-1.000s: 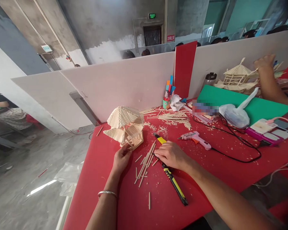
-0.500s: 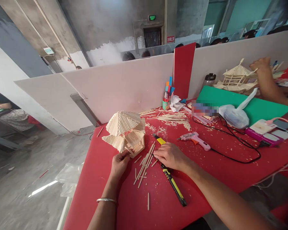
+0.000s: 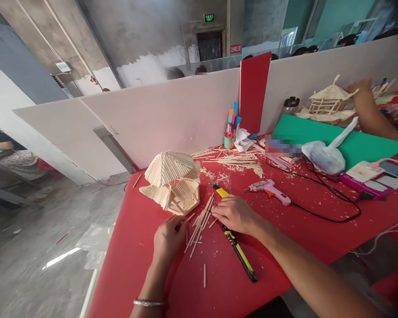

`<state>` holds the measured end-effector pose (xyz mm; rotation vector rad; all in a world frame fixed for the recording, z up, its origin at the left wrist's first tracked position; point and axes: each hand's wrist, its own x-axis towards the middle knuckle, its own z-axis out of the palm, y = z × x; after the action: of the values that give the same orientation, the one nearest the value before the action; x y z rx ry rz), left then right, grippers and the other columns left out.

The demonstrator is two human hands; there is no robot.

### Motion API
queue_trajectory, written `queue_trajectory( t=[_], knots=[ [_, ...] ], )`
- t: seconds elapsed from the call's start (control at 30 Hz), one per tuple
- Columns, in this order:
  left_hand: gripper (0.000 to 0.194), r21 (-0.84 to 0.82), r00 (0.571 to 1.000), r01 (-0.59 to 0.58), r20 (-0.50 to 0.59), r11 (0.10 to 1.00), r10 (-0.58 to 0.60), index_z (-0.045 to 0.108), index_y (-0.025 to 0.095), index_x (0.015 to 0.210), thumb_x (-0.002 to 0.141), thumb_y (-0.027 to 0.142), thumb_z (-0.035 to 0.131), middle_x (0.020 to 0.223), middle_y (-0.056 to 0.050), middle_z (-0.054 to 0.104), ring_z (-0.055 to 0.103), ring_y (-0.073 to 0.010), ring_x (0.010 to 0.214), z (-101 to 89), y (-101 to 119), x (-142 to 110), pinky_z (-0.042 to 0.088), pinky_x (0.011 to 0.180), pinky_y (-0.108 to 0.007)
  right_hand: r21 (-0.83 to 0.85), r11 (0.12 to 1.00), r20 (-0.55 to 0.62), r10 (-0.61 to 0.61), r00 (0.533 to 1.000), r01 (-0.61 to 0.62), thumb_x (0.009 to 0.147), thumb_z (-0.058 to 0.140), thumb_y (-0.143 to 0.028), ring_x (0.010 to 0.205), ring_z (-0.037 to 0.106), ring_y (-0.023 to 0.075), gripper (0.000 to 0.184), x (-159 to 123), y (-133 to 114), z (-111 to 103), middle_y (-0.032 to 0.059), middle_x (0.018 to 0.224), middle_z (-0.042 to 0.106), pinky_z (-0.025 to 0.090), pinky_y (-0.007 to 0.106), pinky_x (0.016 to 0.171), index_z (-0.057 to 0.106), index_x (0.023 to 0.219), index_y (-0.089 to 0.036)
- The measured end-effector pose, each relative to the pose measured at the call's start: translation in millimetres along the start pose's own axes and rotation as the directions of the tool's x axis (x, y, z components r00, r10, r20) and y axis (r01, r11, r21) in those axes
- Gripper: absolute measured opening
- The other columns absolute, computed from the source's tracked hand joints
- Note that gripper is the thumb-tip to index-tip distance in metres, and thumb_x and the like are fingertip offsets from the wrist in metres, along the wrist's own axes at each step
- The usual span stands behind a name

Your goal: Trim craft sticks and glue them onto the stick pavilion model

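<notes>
A pavilion model built of thin wooden sticks, with two tiers of roof and a many-sided base, stands on the red tabletop. My left hand is just in front of its base, fingers curled; whatever they hold is hidden. My right hand lies to the right of loose sticks, fingers bent and pinched together, their contents unclear. A yellow cutter end pokes out beyond it, and a black-and-yellow handle shows below. Whether these are one tool is hidden under the hand.
A pink glue gun with a black cord lies to the right. Behind are more sticks, a pen cup, a green board and a purple power strip. Another person's arm is beside another stick model.
My left hand has drawn back from the model's base, toward me and slightly right. A slanting stick seen at the base by my fingers no longer shows there. My right hand stays in place.
</notes>
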<state>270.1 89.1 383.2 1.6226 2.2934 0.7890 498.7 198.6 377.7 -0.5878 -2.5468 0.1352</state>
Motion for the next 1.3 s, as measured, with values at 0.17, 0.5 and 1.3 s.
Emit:
queue_trajectory(
  t=[0.17,0.5,1.3],
  knots=[
    [0.023,0.112,0.999,-0.036,0.044,0.993,0.031,0.074,0.025,0.098,0.088,0.029,0.053,0.087,-0.003,0.072,0.062,-0.0170,0.069,9.6,10.8,-2.3,0.036,0.058,-0.024,0.024,1.000,-0.012,-0.008,1.000,0.009,0.095,0.058,-0.020,0.065,0.058,0.0132,0.020,-0.5,0.4,2.7,-0.0002,0.068,0.067,0.035,0.028,0.070,0.069,0.079,-0.020],
    [0.019,0.093,0.999,-0.033,0.011,0.995,0.032,0.057,0.021,0.071,0.088,0.019,0.049,0.084,-0.004,0.062,0.057,-0.0184,0.072,13.3,12.4,-0.8,0.030,0.056,-0.025,0.002,1.000,0.023,0.001,1.000,-0.001,0.094,0.059,-0.020,0.064,0.056,0.0131,0.021,0.9,-3.3,0.1,-0.0005,0.065,0.064,0.035,0.027,0.068,0.067,0.075,-0.020],
    [0.036,-0.900,0.930,0.366,0.355,0.236,-0.091,0.063,0.016,0.080,0.068,0.043,0.083,0.069,0.002,0.057,0.043,-0.0054,0.049,-1.7,39.9,-10.2,0.030,0.043,-0.019,0.043,0.999,-0.055,0.007,0.998,-0.004,0.096,0.060,-0.024,0.072,0.060,0.0148,0.013,-1.4,-0.7,-1.3,0.0029,0.074,0.068,0.041,0.026,0.069,0.072,0.090,-0.021]
  ],
)
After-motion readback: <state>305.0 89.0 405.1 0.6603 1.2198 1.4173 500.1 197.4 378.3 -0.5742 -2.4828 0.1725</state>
